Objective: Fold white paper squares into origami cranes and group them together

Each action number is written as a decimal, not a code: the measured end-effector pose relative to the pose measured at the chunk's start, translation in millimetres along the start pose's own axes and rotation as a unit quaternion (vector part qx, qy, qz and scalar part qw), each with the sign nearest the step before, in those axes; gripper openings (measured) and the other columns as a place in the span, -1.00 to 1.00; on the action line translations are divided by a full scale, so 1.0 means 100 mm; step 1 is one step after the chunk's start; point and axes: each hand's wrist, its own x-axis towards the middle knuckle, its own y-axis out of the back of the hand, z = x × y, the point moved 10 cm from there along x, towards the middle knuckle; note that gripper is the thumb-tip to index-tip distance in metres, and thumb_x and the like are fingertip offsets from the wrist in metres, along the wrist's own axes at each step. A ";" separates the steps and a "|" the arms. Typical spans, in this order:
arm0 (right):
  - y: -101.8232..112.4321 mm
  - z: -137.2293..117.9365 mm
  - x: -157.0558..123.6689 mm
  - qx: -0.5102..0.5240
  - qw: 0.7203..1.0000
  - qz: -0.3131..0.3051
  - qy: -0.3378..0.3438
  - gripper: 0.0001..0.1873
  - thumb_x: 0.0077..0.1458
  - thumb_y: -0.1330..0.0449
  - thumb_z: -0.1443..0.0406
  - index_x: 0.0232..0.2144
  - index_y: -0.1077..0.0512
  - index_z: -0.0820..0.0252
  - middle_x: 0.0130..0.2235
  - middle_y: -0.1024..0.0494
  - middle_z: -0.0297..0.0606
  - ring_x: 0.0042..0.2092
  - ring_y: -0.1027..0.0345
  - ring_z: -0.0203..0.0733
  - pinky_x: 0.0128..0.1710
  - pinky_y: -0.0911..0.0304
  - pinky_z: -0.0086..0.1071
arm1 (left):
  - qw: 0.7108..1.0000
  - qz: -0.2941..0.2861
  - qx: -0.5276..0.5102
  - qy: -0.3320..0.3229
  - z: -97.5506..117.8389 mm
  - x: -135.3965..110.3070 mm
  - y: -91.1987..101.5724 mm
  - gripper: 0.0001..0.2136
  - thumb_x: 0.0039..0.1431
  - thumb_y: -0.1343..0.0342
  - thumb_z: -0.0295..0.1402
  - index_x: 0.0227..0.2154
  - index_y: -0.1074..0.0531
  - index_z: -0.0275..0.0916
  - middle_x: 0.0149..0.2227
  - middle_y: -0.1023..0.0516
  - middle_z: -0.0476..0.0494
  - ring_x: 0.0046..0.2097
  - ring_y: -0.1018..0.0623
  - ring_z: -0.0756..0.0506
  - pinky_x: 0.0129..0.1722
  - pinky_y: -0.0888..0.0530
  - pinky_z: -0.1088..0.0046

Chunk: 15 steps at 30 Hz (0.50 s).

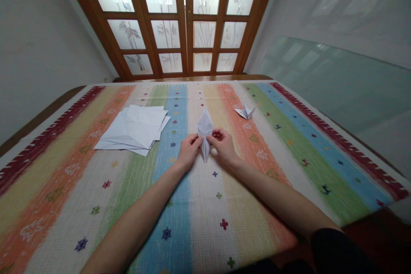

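Note:
A white sheet of paper folded into a long narrow diamond (204,125) is held upright in line with me, over the middle of the table. My left hand (189,147) pinches its left edge near the middle, thumb on top. On the opposite edge my right hand (222,143) grips it between thumb and curled fingers. The lower end tapers to a point, with a slit down its centre. Beyond my right hand a folded paper crane (245,112) rests on the cloth. Off to the left lies a loose stack of white paper sheets (133,128).
A striped, patterned tablecloth (205,222) covers the table. Behind its far edge stand wooden doors with frosted panes (167,34). A pale glass panel (337,81) leans along the right wall, and a plain wall (41,38) is at the left.

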 end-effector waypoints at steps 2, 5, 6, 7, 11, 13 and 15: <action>0.01 0.04 -0.01 0.001 1.000 -0.004 -0.016 -0.73 -0.22 -0.35 0.19 -0.46 -0.38 0.16 -0.51 -0.44 -0.40 -0.48 -0.30 -0.30 -0.45 -0.26 -0.40 | 0.999 0.025 0.034 -0.030 0.10 -0.02 0.04 -0.77 -0.01 -0.23 -0.23 -0.33 -0.57 -0.27 -0.32 -0.58 -0.12 -0.30 -0.50 -0.07 -0.27 -0.41 0.45; 0.02 0.07 -0.03 -0.003 1.000 -0.006 -0.020 -0.70 -0.24 -0.36 0.20 -0.43 -0.37 0.16 -0.52 -0.41 -0.43 -0.51 -0.26 -0.32 -0.50 -0.22 -0.43 | 0.996 0.044 0.061 -0.052 0.21 -0.06 0.04 -0.76 -0.05 -0.25 -0.27 -0.31 -0.57 -0.27 -0.36 -0.58 -0.10 -0.34 -0.49 -0.05 -0.31 -0.40 0.47; 0.02 0.06 -0.03 -0.005 1.000 -0.004 -0.015 -0.69 -0.24 -0.36 0.20 -0.42 -0.37 0.16 -0.52 -0.40 -0.43 -0.51 -0.25 -0.33 -0.51 -0.21 -0.44 | 0.996 0.043 0.056 -0.051 0.23 -0.07 0.03 -0.77 -0.06 -0.26 -0.28 -0.33 -0.57 -0.28 -0.38 -0.58 -0.09 -0.35 -0.49 -0.04 -0.32 -0.40 0.48; 0.02 0.04 -0.04 -0.008 1.000 -0.002 -0.009 -0.68 -0.24 -0.36 0.21 -0.40 -0.37 0.15 -0.52 -0.40 -0.44 -0.51 -0.25 -0.33 -0.51 -0.21 -0.44 | 0.997 0.040 0.042 -0.047 0.23 -0.07 0.01 -0.77 -0.08 -0.26 -0.28 -0.34 -0.57 -0.28 -0.40 -0.58 -0.08 -0.36 -0.50 -0.04 -0.33 -0.40 0.48; -0.04 -0.01 -0.06 -0.018 0.999 -0.026 0.010 -0.68 -0.21 -0.35 0.19 -0.35 -0.42 0.15 -0.49 -0.45 -0.39 -0.46 -0.28 -0.30 -0.47 -0.24 -0.43 | 0.998 0.043 -0.041 -0.021 0.15 -0.07 0.01 -0.72 -0.17 -0.30 -0.32 -0.32 -0.55 -0.29 -0.43 -0.58 -0.07 -0.37 -0.52 -0.04 -0.33 -0.44 0.48; -0.08 0.00 -0.07 -0.008 0.999 -0.047 0.003 -0.71 -0.17 -0.33 0.15 -0.36 -0.45 0.15 -0.45 -0.49 -0.36 -0.43 -0.30 -0.29 -0.45 -0.25 -0.42 | 0.997 0.057 -0.059 -0.007 0.09 -0.06 0.05 -0.71 -0.20 -0.31 -0.34 -0.32 -0.55 -0.31 -0.47 -0.56 -0.04 -0.44 -0.50 -0.01 -0.37 -0.43 0.50; -0.08 0.04 -0.07 0.011 0.998 -0.051 -0.017 -0.72 -0.13 -0.30 0.11 -0.39 -0.47 0.16 -0.44 -0.50 -0.34 -0.44 -0.30 -0.29 -0.47 -0.23 -0.42 | 0.996 0.063 -0.062 0.003 0.05 -0.05 0.07 -0.70 -0.21 -0.30 -0.36 -0.32 -0.55 -0.32 -0.52 -0.53 0.00 -0.49 -0.46 0.03 -0.41 -0.40 0.52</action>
